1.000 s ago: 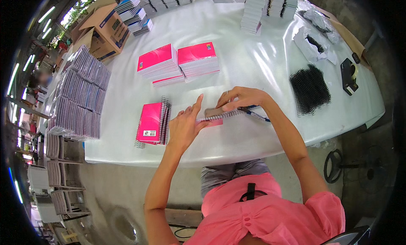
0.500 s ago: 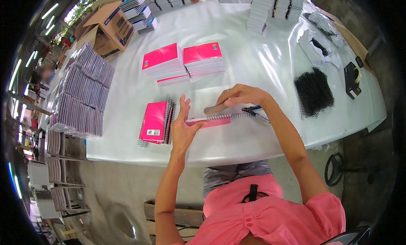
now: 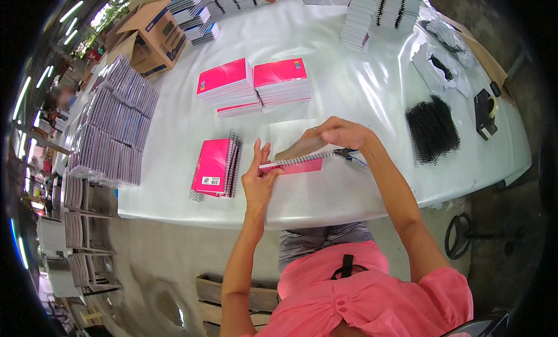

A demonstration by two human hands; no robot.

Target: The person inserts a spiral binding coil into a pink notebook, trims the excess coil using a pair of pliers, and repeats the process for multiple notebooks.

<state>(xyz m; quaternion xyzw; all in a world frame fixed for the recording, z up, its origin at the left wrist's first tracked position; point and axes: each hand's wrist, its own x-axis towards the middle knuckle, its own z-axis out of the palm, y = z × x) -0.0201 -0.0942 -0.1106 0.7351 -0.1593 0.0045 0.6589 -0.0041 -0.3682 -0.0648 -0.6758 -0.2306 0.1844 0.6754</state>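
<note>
Pink notebook (image 3: 293, 164), both hands pinching it

I see an open brown cardboard box (image 3: 152, 31) at the table's far left corner — flaps up, with a white label and blue print on its side. The pink notebook stack (image 3: 214, 165) near the left hand carries a small white label — low on its cover.

Bare white table (image 3: 360, 98) open ahead of hands; finished pink spiral notebooks (image 3: 214, 167) block left. Black wire-coil pile (image 3: 431, 129) blocks right.
</note>
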